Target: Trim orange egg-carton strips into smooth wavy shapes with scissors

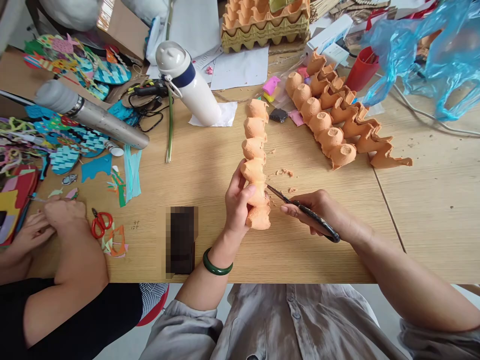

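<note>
My left hand [237,200] is wrapped round the near end of an orange egg-carton strip [255,145], a row of several cups running away from me on the wooden table [431,210]. My right hand [326,212] is closed on black scissors [307,214]. The blade tips touch the strip's right side beside my left thumb. Small orange scraps [285,173] lie on the table just right of the strip. A green bangle [216,265] sits on my left wrist.
More cut carton strips [333,125] lie at the right back, stacked egg trays [264,22] behind. A white bottle [189,82] and steel flask [93,117] lie left. Another person's hands [45,225] work at the left beside red scissors [100,222] and colourful paper cut-outs [75,65]. Blue plastic bag [431,50] far right.
</note>
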Action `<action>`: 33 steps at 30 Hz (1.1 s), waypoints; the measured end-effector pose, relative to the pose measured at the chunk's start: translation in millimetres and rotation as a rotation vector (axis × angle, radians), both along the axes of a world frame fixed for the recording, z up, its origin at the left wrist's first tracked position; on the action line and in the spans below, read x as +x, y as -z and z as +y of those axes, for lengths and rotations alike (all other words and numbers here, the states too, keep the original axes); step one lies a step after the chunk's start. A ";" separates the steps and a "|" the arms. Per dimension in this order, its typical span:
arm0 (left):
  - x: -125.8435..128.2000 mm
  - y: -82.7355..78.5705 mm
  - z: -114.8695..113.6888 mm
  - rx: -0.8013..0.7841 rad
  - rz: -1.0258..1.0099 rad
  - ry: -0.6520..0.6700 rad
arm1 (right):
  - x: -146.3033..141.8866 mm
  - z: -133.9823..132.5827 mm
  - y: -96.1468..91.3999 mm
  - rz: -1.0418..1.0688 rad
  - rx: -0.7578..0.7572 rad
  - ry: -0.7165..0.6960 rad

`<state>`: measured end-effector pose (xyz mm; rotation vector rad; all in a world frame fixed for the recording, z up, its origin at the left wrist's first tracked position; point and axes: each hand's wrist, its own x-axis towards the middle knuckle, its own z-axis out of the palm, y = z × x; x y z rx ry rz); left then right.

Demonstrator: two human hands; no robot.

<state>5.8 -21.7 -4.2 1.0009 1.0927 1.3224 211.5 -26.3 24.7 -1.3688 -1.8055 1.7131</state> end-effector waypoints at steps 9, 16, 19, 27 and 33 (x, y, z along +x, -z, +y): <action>-1.6 -6.7 3.2 -0.066 -0.147 -0.039 | -0.3 5.1 -5.3 0.025 -0.017 0.025; -1.4 -6.6 2.7 -0.035 -0.180 -0.027 | 1.7 5.7 -5.1 0.199 -0.127 -0.002; -1.4 -5.3 2.1 0.008 -0.154 -0.027 | 0.4 6.0 -1.9 0.254 -0.212 0.034; 0.0 -5.9 -0.7 0.098 -0.104 -0.092 | -5.8 6.1 1.1 0.283 -0.234 0.060; 1.2 -7.4 -0.2 0.066 -0.127 -0.102 | -7.7 4.6 1.1 0.262 -0.194 0.050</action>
